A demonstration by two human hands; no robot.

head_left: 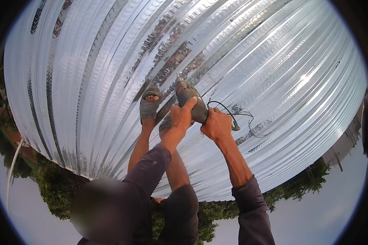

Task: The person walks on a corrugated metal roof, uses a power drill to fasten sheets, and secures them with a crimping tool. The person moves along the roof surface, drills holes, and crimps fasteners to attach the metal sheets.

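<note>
A dark power drill [188,93] is held between my two hands, its front end pointing away from me toward the shiny ribbed metal sheeting [249,81]. My right hand [217,124] is wrapped round the drill's handle. My left hand [183,116] grips the side of the drill's body, thumb along its top. A black cord [235,122] hangs from the handle and curls over the sheeting to the right. Whether the drill's tip touches the metal, I cannot tell.
My feet stand on the sheeting; the left one wears a grey sandal [148,107], and the other is partly behind my left hand. Trees [53,183] show past the sheeting's edge, with a pale pole [13,171] at the left.
</note>
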